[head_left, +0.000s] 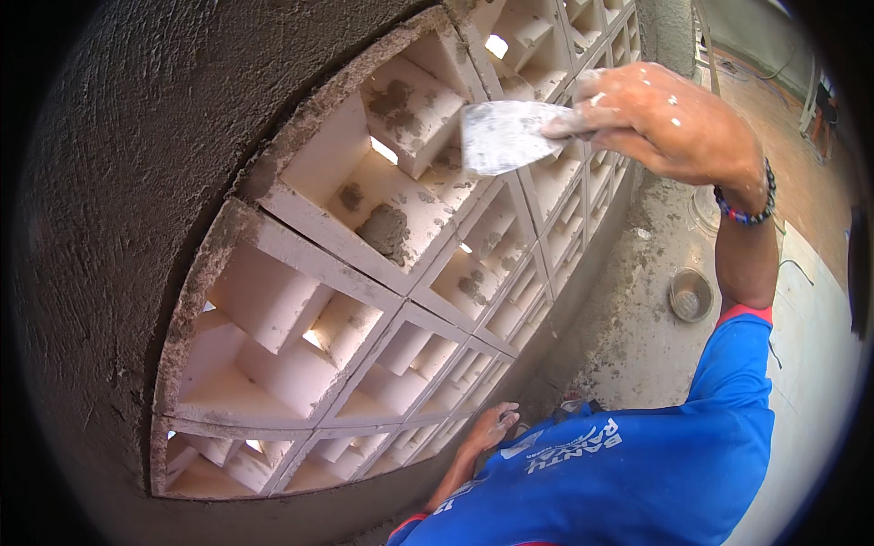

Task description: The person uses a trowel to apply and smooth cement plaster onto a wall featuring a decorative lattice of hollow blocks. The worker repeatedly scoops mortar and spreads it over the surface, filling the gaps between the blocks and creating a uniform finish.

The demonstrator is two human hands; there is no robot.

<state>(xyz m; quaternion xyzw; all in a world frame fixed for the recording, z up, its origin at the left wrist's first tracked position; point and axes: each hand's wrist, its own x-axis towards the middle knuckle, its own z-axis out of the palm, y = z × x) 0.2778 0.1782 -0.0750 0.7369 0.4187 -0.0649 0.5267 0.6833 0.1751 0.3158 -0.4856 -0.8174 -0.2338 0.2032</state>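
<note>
Head view: scraper [513, 133] in right hand [672, 122], blade [496, 138] leftward

A round bucket [696, 279] is sitting on the stained floor [628, 314]; beyond it a pale container [703, 209] is standing, and right of it a dark cord [800, 270] is lying.

The light is soft and uneven. On the left, the rough grey wall [182, 118] stays dim, while small gaps through the pale blocks [259, 282] glare pure white, their detail washed out. Gentle shadows fill the blocks' recesses. To the right, the whitish floor [810, 346] is brightest. The scraper [510, 136] and right hand [651, 118] look slightly blurred, and the far end turns soft. Strong fisheye distortion curves the block rows, and black darkens every corner.
</note>
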